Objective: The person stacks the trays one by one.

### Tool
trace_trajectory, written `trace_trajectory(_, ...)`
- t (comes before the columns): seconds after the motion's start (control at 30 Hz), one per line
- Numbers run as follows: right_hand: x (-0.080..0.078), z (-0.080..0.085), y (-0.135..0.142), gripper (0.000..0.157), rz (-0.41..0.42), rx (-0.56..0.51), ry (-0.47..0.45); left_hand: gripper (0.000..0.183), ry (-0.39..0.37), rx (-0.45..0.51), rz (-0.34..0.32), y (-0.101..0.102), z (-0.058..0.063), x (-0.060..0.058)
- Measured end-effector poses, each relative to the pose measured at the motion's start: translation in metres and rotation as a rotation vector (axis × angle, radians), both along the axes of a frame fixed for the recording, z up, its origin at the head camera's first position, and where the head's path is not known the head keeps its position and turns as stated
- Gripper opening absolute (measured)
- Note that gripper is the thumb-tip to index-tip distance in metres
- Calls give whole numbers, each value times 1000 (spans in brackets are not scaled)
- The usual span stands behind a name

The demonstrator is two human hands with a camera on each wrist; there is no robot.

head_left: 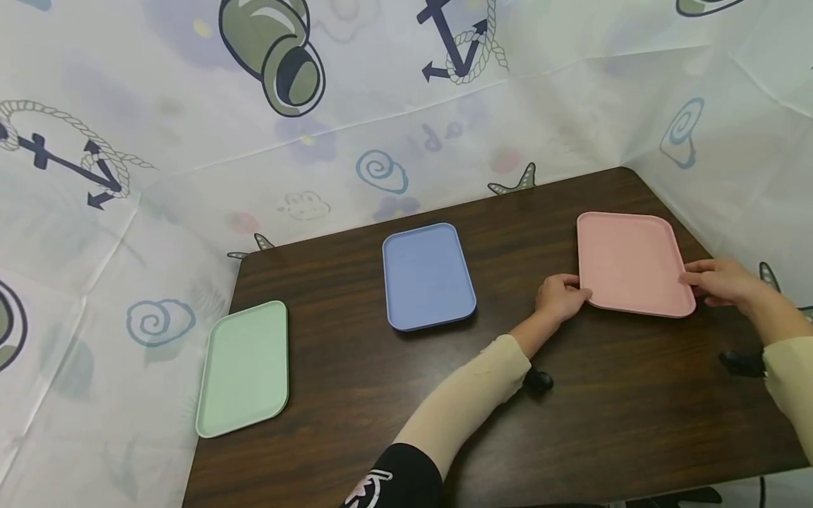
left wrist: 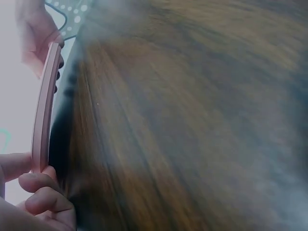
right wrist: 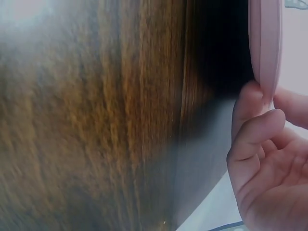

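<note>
A pink tray (head_left: 635, 264) is held at both sides, over the right part of the dark wooden table (head_left: 571, 423). My left hand (head_left: 560, 298) pinches its near left edge between thumb and fingers. On the opposite side, my right hand (head_left: 720, 281) grips the right edge, thumb on top. In the left wrist view the pink tray (left wrist: 44, 110) appears edge-on above the tabletop, with a dark shadow under it. The right wrist view shows my right hand (right wrist: 269, 163) with its fingertips beneath the tray's rim.
A blue tray (head_left: 429, 276) lies at the middle of the table. At the left edge is a green tray (head_left: 244, 370), slightly overhanging the side. Printed cloth (head_left: 406, 106) hangs behind and beside the table. Black wrist-camera parts (head_left: 538, 379) show below my left forearm.
</note>
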State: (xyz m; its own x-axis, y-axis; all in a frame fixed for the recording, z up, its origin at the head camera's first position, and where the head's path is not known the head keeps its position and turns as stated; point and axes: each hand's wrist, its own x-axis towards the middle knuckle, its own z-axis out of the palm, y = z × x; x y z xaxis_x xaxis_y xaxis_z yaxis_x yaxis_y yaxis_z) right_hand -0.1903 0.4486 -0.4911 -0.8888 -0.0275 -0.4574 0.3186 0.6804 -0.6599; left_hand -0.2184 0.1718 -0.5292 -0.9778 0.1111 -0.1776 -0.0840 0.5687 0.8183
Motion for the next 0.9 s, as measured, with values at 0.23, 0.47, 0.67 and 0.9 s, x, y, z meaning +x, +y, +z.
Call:
trace_trajectory(0.23, 9, -2, -4, 68, 6, -63, 11, 21, 8, 63, -21, -15, 2, 8)
trace_trajectory(0.47, 16, 1, -20, 65, 0, -158, 52, 27, 36, 106, -90, -45, 9, 16)
trace_trajectory(0.67, 19, 11, -44, 60, 12, -212, 75, 28, 111, 139, -137, -76, 15, 26)
trace_trajectory(0.9, 20, 24, -73, 57, 44, -233, 99, 30, 146, 208, -172, -118, 25, 48)
